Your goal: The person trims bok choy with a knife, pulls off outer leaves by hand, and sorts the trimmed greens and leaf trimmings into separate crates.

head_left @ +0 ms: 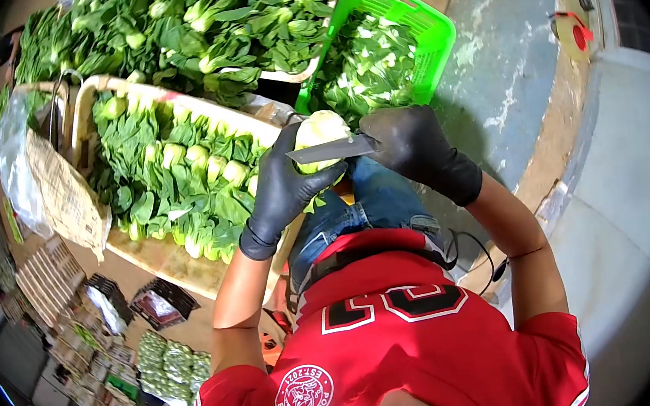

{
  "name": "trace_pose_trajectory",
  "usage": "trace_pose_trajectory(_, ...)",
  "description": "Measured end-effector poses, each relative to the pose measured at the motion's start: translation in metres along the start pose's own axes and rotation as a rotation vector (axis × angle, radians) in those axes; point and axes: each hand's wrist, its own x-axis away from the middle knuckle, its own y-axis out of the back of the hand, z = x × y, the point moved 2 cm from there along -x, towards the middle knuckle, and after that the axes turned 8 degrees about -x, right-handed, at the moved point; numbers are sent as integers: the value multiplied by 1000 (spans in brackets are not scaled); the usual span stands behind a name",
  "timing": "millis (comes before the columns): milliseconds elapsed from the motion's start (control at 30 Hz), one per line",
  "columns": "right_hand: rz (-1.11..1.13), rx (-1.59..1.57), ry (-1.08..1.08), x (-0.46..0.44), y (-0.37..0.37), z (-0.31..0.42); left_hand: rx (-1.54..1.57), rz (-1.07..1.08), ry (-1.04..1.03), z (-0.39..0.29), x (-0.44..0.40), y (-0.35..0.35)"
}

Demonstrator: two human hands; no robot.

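My left hand, in a black glove, is closed around a pale bok choy head, its rounded base turned up. A few of its green leaves hang below the fingers. In my right hand, also black-gloved, I grip a knife whose handle is hidden in the fist. The flat knife blade points left and lies across the front of the bok choy, its tip close to my left hand. Whether the edge touches the vegetable I cannot tell.
To the left, a cream tub holds rows of bok choy. More bok choy is heaped behind it. A bright green basket with loose leaves stands beyond my hands. A plastic bag hangs at the tub's left end.
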Motion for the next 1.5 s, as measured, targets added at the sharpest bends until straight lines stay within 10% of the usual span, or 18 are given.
trace_pose_trajectory(267,21,195,-430,67,5,-67,-302,57,-171,-23,-29,-53)
trace_pose_trajectory(400,0,0,-819,125,-2,-122,-359,78,-463,-33,-45,-70)
trace_pose_trajectory(500,-276,-486,-893,119,18,-96,-367,169,-309,-22,-62,-80)
trace_pose_trajectory(600,-489,-618,-440,80,37,-55,-209,209,-264,-28,-66,-90)
trace_pose_trajectory(867,207,-645,-587,85,42,-93,-223,650,-182,-47,-70,-76)
trace_pose_trajectory(967,107,-676,-376,83,44,-87,-207,733,-324,-28,-89,-82)
trace_pose_trajectory(1000,106,-666,-352,84,45,-87,179,781,-93,-12,-94,-88)
trace_pose_trajectory(1067,169,-637,-432,97,49,-88,330,775,67,6,-114,-86)
trace_pose_trajectory(1133,120,-739,-637,100,52,-87,-409,376,-422,9,-122,-85)
trace_pose_trajectory(1200,-18,-917,-985,94,57,-82,-447,223,-360,17,-113,-92)
trace_pose_trajectory(1233,-318,-811,-746,93,39,-91,-228,341,-204,11,-104,-94)
trace_pose_trajectory(1367,-176,-555,-797,78,31,-98,199,457,1,11,-72,-124)
trace_pose_trajectory(1500,-109,-1070,-900,75,32,-94,830,665,349,37,-66,-98)
